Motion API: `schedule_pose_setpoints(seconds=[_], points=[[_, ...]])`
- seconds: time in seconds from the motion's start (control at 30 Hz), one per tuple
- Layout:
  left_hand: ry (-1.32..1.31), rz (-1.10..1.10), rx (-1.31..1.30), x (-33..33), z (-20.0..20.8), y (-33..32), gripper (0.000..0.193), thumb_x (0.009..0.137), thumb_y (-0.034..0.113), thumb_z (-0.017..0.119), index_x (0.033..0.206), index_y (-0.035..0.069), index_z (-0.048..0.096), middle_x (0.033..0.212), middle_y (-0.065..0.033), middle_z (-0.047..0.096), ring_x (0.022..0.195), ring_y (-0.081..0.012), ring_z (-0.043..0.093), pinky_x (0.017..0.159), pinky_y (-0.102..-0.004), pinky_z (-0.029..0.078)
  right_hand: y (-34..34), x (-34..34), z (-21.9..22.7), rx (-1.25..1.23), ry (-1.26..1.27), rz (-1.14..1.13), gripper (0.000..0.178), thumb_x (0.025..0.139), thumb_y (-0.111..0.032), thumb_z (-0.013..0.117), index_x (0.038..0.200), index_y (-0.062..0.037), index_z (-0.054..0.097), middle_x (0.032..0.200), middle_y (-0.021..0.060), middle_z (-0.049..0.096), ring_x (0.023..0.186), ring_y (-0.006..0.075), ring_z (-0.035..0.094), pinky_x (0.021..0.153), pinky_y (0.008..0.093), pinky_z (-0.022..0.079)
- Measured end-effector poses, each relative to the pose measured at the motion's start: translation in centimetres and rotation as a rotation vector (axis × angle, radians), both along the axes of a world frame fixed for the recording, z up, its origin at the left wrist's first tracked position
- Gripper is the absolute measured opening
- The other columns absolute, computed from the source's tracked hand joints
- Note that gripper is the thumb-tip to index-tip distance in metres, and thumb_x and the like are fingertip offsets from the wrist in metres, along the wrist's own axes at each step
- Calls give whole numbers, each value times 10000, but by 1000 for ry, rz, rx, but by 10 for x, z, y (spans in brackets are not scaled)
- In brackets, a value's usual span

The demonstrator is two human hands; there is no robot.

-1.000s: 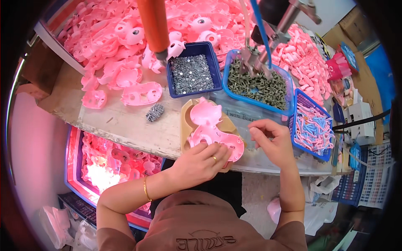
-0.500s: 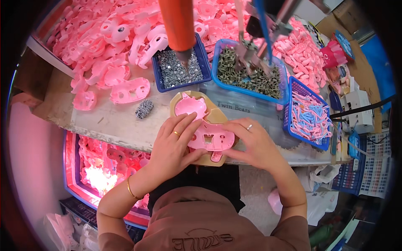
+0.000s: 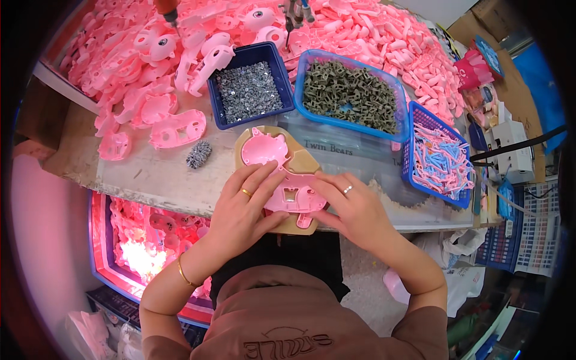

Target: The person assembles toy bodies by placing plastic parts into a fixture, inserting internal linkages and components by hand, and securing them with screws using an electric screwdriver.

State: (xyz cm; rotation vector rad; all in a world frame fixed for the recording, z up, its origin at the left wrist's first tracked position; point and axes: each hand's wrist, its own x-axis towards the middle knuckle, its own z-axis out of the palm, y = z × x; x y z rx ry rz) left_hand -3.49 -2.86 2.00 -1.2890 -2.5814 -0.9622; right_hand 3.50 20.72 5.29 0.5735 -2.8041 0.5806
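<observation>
A pink plastic toy shell (image 3: pixel 291 193), hollow side up with a rounded head end and a wider body end, lies in a tan shaped holder (image 3: pixel 304 161) at the table's front edge. My left hand (image 3: pixel 245 201) lies over the shell's left side, fingers across it and thumb at its lower edge. My right hand (image 3: pixel 351 204) grips the right edge between fingertips and thumb. The fingers hide parts of the shell. Beyond the holder stand a dark blue bin of small silver screws (image 3: pixel 249 90) and a blue-rimmed tub of dark metal clips (image 3: pixel 348 96).
Pink shell parts (image 3: pixel 138 60) heap across the back. An orange-bodied tool (image 3: pixel 166 7) and a metal tool arm (image 3: pixel 294 18) hang over them. At right is a blue basket (image 3: pixel 441 156) of pink and blue pieces. A grey bristly clump (image 3: pixel 198 154) sits left; a lit bin (image 3: pixel 102 252) stands below.
The orange tool and metal arm have moved up and away from above the bins, uncovering the screws and clips. The view has shifted slightly. Both hands keep nearly the same hold on the shell.
</observation>
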Motion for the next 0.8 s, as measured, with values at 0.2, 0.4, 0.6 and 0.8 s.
schedule_pose_setpoints(seconds=[0.2,0.4,0.6,0.8], points=[[-26,52,-10,1,2,6,758,709,193,817,1391,65,513,1388,-136,543,1252,-370,488,1071,-465,403,11,-6,1,9,-35,22,493,759,-204,782,1197,-59,608,1211,109,629,1002,299,609,801,417,531],[-38,37,-48,-1,2,2,776,706,235,815,1392,50,505,1342,-138,573,1228,-363,493,1057,-461,405,73,-66,11,-290,-156,-223,258,848,-153,720,1079,-42,690,1038,134,702,920,276,674,798,351,530],[-15,6,-72,0,11,6,763,715,284,822,1373,40,522,1337,-129,566,1207,-345,500,1045,-460,419,132,-136,-23,231,-48,-509,206,799,-203,736,965,-92,686,928,114,701,896,326,687,772,446,541],[12,-3,-107,-1,14,6,770,734,349,820,1377,49,522,1378,-124,533,1249,-341,470,1061,-478,400,118,-150,-27,180,-75,-590,263,769,-232,773,961,-89,665,851,107,694,840,329,678,696,448,516]])
